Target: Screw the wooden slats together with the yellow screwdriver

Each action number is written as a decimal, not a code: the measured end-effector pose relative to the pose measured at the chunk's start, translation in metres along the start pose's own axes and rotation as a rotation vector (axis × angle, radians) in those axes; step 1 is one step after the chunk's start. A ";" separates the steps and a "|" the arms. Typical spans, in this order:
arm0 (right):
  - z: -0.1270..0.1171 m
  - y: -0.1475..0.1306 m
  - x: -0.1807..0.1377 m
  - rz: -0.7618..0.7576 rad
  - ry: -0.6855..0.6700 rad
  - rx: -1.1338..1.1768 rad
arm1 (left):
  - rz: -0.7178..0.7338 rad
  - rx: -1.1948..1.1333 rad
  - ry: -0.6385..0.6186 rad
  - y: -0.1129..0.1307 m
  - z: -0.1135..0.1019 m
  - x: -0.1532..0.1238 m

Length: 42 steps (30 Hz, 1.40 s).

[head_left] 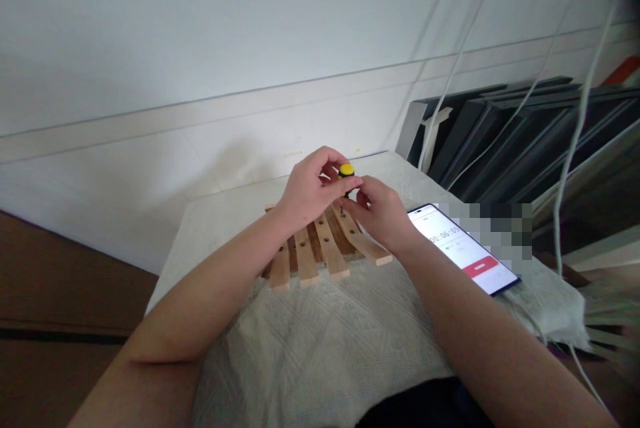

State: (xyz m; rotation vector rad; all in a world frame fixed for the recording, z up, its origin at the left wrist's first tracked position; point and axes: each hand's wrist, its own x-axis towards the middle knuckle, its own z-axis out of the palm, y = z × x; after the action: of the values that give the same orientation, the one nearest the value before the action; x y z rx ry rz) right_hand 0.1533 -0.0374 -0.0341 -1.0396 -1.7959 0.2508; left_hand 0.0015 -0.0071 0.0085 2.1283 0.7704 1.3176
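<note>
A short yellow-and-black screwdriver (pixel 347 170) stands roughly upright, gripped between the thumb and fingers of my left hand (pixel 311 183). My right hand (pixel 384 213) is closed just below and beside the handle, its fingertips pinched near the tool's lower end; what they hold is hidden. Under both hands lie several pale wooden slats (pixel 334 256) side by side across darker wood (pixel 314 241). Dark round screw heads or holes dot the slats. The rightmost slat (pixel 373 249) sits at an angle to the others, beneath my right hand.
A phone (pixel 473 258) showing a running timer lies right of my right forearm. A pale textured cloth (pixel 330 335) covers the table. Behind is a white wall (pixel 210 35). Dark flat panels (pixel 500 128) lean at the right, with white cables (pixel 575 141) hanging before them.
</note>
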 end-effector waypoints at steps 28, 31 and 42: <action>-0.002 0.002 -0.001 -0.083 -0.018 -0.009 | 0.030 0.017 -0.112 0.003 -0.006 0.000; -0.004 0.001 0.000 0.005 -0.036 0.000 | 0.112 0.083 -0.113 0.004 -0.005 -0.001; -0.003 0.004 0.000 -0.066 -0.017 0.023 | 0.049 0.025 -0.090 -0.002 -0.004 0.001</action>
State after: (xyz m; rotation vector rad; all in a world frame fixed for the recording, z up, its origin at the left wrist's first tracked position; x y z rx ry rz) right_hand 0.1580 -0.0356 -0.0347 -0.9627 -1.8352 0.2395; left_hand -0.0021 -0.0047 0.0098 2.2231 0.7057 1.2331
